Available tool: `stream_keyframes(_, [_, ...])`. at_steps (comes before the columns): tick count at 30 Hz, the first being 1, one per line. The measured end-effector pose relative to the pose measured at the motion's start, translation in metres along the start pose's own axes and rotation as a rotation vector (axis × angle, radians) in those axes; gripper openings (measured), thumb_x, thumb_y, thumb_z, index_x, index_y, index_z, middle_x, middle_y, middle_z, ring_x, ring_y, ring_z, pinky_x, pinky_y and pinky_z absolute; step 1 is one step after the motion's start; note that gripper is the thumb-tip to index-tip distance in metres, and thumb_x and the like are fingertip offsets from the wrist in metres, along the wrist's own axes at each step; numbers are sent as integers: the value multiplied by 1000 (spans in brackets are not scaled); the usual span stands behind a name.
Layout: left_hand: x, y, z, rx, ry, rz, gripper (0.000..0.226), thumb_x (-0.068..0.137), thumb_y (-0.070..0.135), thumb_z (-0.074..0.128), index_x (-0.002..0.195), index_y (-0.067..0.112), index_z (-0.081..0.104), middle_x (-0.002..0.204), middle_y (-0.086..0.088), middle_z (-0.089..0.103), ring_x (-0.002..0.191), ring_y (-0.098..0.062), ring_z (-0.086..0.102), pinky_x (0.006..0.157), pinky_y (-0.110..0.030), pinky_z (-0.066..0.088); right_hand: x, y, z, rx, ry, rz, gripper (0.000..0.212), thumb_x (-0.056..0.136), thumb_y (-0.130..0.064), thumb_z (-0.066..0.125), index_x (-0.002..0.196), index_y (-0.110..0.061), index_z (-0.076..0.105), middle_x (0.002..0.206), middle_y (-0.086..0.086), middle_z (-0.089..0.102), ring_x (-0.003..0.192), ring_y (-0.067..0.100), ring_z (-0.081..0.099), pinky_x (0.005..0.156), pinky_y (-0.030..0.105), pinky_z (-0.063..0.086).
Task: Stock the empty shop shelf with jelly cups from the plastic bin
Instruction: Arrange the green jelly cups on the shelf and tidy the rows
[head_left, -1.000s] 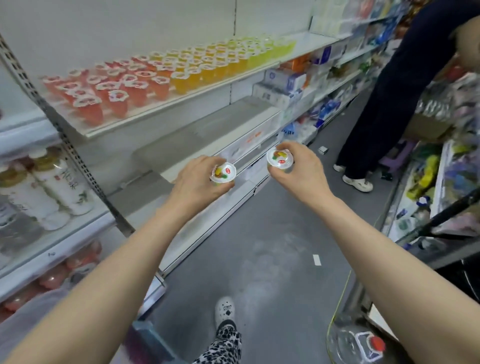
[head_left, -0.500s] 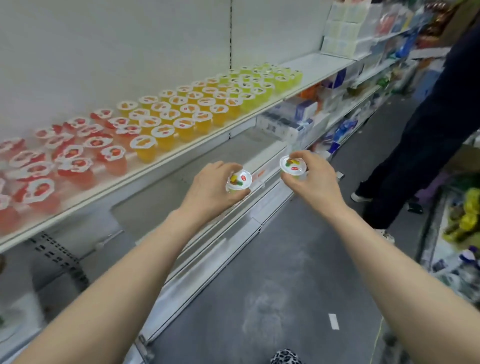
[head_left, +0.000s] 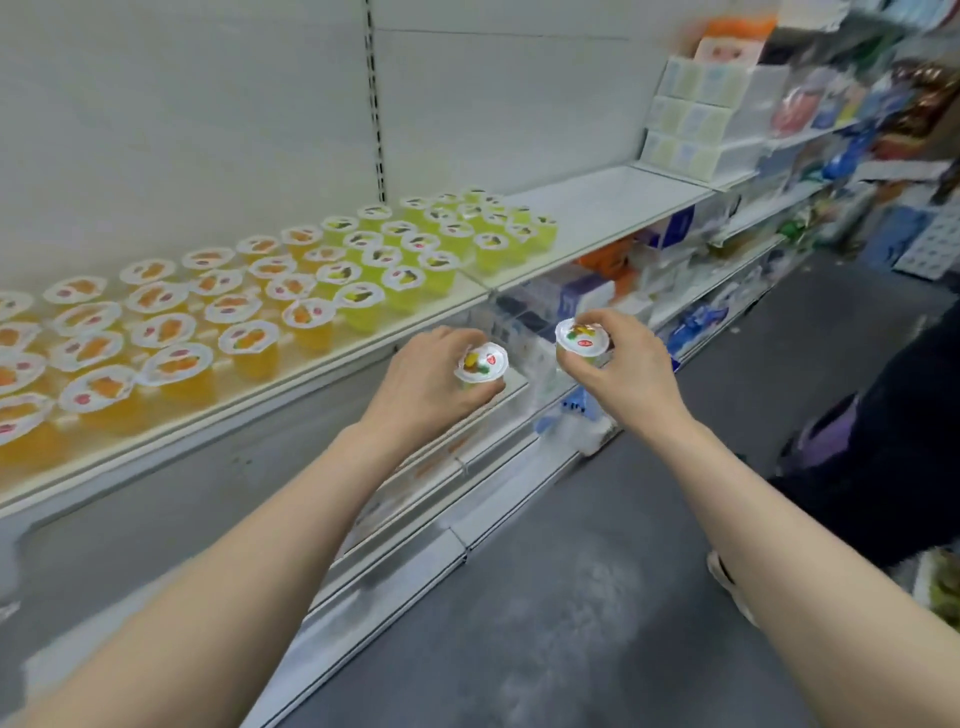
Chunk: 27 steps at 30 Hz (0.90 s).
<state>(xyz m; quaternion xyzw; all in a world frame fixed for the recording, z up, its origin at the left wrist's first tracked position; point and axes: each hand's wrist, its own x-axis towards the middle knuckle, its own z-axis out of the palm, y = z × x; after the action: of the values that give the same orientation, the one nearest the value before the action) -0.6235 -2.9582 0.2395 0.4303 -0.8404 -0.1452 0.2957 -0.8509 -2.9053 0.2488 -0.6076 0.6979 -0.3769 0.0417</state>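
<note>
a: head view: left hand (head_left: 426, 379) grips the left cup (head_left: 480, 362), right hand (head_left: 623, 374) grips the right cup (head_left: 582, 336), both in the air just in front of the shelf (head_left: 597, 208).
b: what may go wrong?
a: the green rows (head_left: 441, 234) stand packed. set down too near, a cup could tip a neighbour. a loose grip could drop one on the floor (head_left: 597, 597).

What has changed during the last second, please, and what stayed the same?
The left hand and right hand rose toward the upper shelf, beside its green jelly cups. Nothing taken or released: each still holds its cup, left cup and right cup.
</note>
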Motion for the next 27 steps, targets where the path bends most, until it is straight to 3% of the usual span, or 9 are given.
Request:
stream_keyframes(4, [69,12,34,32,58,-13,46,76,51,68,113,24,64,105,3,67,99,-20,60,79,-30,43,70,46,-7,4,-15,-18,35,82,-37,72,113,-25,63,105,-3,64,99,16,56,78,22,34])
stream_keyframes(10, [151,17,60,23,116,-42,46,79,42,73,118,18,65,113,-1,67,105,-19,59,86,-30,43,160,89,0,27,-27,-82,36,80,-43,69,111,-26,64,106,-3,63,101,17,57,89,37,44])
stream_keyframes(13, [193,11,69,13,162,-72,48,78,44,74,119,20,64,115,3,66,106,-16,59,89,-28,43,206,105,10,59,-31,-108,38,79,-45,68,112,-27,64,106,-3,64,102,19,58,88,42,49])
stream_keyframes(17, [257,5,75,-17,251,-122,48,78,48,73,117,22,65,113,7,66,104,-11,59,88,-24,43,270,122,20,104,-4,-156,35,81,-39,71,111,-24,65,107,-2,64,102,18,58,90,34,46])
stream_keyframes(27, [366,-29,70,-28,354,-352,50,78,55,71,118,26,63,112,6,64,94,-16,65,87,-36,52,398,153,47,112,-135,-213,35,83,-44,71,112,-27,62,107,-4,63,84,14,59,79,28,44])
